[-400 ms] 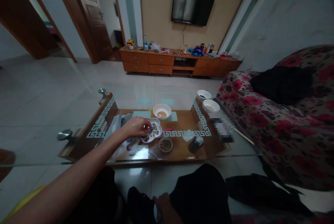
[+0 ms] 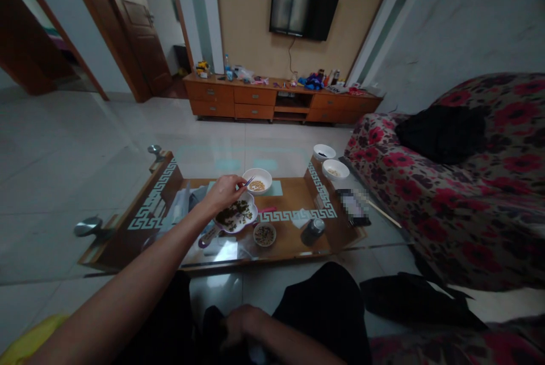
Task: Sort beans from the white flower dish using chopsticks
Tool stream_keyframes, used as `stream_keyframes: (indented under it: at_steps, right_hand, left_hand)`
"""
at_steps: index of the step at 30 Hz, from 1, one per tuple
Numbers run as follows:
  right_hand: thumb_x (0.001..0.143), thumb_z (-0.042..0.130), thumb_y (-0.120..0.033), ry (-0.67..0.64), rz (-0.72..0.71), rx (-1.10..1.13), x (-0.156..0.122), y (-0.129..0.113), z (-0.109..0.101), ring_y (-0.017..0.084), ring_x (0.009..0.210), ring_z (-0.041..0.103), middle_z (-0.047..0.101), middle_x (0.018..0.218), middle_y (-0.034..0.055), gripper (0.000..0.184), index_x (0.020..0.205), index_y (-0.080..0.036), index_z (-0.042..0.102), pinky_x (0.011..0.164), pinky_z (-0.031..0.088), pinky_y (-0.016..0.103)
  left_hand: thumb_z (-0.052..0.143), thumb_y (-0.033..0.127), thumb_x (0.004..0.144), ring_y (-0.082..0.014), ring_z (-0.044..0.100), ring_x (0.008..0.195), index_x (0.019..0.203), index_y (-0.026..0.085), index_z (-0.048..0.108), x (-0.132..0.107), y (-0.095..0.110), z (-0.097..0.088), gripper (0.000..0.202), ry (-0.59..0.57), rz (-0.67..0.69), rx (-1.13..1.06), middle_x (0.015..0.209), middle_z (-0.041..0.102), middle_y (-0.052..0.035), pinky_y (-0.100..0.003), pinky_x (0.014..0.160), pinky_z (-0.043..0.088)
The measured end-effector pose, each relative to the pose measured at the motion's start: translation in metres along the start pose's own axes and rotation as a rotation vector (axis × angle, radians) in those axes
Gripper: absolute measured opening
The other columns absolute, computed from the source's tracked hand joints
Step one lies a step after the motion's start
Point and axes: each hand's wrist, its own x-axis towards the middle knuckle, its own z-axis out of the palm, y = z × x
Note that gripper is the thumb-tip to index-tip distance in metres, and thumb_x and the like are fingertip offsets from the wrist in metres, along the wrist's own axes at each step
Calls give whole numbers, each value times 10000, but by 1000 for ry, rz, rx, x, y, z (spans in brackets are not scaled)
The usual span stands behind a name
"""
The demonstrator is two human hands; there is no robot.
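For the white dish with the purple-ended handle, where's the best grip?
Probably the handle, from the person's near side: it juts from the dish toward the near left, narrow enough to close on, and keeps fingers off the dark green bits inside.

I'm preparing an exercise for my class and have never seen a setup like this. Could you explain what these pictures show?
There is no machine here: a person works bare-handed, and a camera worn on the head looks forward and down. The left hand reaches over a glass tabletop, gripping a thin, tweezer-like tool in its fingers. Nearby are a white bowl with yellowish grains and a scalloped dish with dark green bits. A small bowl and a dark can appear further right. The right hand is low in the picture and blurred, so I cannot tell whether it holds anything.
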Motion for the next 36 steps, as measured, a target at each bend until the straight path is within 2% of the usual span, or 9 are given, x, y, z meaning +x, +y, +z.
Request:
stream_keyframes:
  at_steps: [3, 6, 10, 11, 13, 17, 25, 32, 36]
  right_hand:
    - [786, 841, -434, 45, -344, 88, -59, -10, -55, 323, 916, 765, 798, 1095, -15, 619, 1387, -369, 708, 807, 606, 414]
    - [1005, 602, -447, 236, -517, 437, -146, 25, -122, 217, 891, 758, 791, 1066, -44, 427, 1423, -389, 667, 800, 590, 305]
    - [1021, 493, -491, 1295, -125, 204, -239, 140, -193, 252, 911, 720, 766, 1010, 102, 406, 1083, -200, 768, 842, 572, 372]
    - [1004, 502, -500, 1466, -4, 96, -253, 172, -201, 264, 934, 709, 754, 1040, 124, 414, 1118, -188, 749, 880, 567, 401]
    - [967, 530, -524, 1607, 162, -108, -272, 229, -202, 309, 1073, 675, 713, 1188, 177, 476, 1225, -165, 706, 995, 534, 468]
    - [976, 495, -575, 1554, 372, -244, -275, 290, -173, 368, 1326, 556, 586, 1431, 209, 603, 1386, -153, 625, 1124, 455, 548]
    - [1028, 418, -597, 1333, 608, -191, -260, 307, -161, 382, 1362, 539, 507, 1542, 178, 603, 1480, -242, 602, 1056, 499, 568]
    - [1011, 359, -629, 1342, 568, -87, -263, 309, -166, 393, 1341, 552, 606, 1456, 161, 655, 1461, -229, 617, 1101, 454, 603]
    - [927, 425, -709, 1395, 420, 214, -270, 324, -179, 367, 1203, 648, 684, 1316, 172, 801, 1512, -178, 557, 1083, 494, 520]
  left_hand:
    - [607, 310, 989, -264, 680, 994, 1183, 166, 756, 2, -2, 2, 284, -29, 3, 22, 1151, 744, -127, -354, 920, 501]
    - [619, 339, 993, -246, 678, 919, 1247, 173, 731, -2, -4, -3, 324, -55, -1, 36, 1148, 746, -121, -343, 886, 501]
    - [573, 305, 1009, -245, 669, 954, 1285, 203, 705, -12, -6, -13, 322, -82, 20, 85, 1173, 731, -100, -318, 824, 471]
    - [560, 293, 1012, -238, 665, 947, 1282, 214, 704, -14, -7, -15, 316, -72, 28, 87, 1179, 724, -94, -315, 808, 462]
    - [561, 284, 1008, -217, 650, 879, 1261, 230, 708, -19, -8, -19, 298, -44, 29, 80, 1144, 718, -76, -312, 772, 440]
    - [601, 294, 992, -202, 628, 807, 1166, 230, 725, -26, -11, -26, 223, -31, 23, 63, 1003, 716, -47, -312, 737, 401]
    - [611, 310, 991, -196, 625, 760, 1116, 229, 734, -32, -19, -29, 194, -100, -2, 71, 955, 720, -43, -313, 724, 391]
    - [625, 282, 994, -202, 639, 781, 1149, 215, 737, -33, -15, -30, 203, -138, -17, 107, 991, 734, -57, -322, 730, 399]
    - [640, 258, 960, -228, 665, 881, 1151, 235, 754, -37, -7, -36, 224, -205, -10, 139, 1031, 750, -58, -322, 749, 409]
